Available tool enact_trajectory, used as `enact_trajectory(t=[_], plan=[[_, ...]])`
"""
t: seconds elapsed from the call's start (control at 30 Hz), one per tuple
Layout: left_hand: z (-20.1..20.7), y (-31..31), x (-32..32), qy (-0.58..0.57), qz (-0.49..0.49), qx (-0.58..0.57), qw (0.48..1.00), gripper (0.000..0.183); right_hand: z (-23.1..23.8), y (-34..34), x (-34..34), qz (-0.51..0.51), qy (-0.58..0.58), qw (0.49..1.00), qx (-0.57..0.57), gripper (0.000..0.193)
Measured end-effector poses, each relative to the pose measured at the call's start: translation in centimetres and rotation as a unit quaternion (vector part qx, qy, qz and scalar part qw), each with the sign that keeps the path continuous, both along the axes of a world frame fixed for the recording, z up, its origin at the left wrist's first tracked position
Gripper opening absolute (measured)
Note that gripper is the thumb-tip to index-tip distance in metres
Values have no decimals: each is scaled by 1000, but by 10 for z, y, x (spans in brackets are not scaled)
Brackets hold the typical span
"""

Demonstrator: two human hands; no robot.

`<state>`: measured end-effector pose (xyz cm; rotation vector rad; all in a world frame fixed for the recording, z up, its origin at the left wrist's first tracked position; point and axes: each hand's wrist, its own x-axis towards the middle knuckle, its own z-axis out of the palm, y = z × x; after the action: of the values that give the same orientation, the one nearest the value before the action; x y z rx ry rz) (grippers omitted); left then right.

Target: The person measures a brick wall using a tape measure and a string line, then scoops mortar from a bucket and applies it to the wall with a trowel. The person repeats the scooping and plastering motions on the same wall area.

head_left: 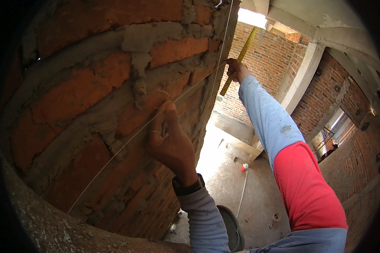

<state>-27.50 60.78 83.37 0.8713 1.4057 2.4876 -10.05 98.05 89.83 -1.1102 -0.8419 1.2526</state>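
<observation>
A thin white string [114, 158] runs slantwise across a rough brick wall [88, 80] on my left. My left hand [172, 141] is raised close to the wall, with thumb and forefinger pinched on the string; a loose frayed end curls above the fingertips. Farther up and right, at the wall's edge, my right hand [239, 70] is closed around a long, narrow yellow ruler [245, 47] that stands tilted. The string meets the fingertips of this hand. A second string [227, 27] drops steeply along the wall's edge, just beside my right fingers.
Far below lies a concrete floor [259, 189] with a dark round tub [230, 227], a red-and-white container [244, 167] and small scattered items. A concrete column [303, 78] and brick walls [266, 50] stand beyond. A rough ledge [50, 227] is at lower left.
</observation>
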Motion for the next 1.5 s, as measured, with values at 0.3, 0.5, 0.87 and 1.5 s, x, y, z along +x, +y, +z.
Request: enact_trajectory(t=[0.3,0.5,0.87,1.5], plan=[[4,3,0,-40,-20,6,999,32,-3,-4,0,-5,32,999,34,30],[4,6,2,-48,-15,38,998,35,-18,-100,16,-94,16,990,108,64],[1,22,28,-83,-54,60,993,30,-33,-392,131,-85,-490,821,280,22],[-8,26,37,65,-109,21,992,39,16,-423,107,-103,-703,555,432,11]])
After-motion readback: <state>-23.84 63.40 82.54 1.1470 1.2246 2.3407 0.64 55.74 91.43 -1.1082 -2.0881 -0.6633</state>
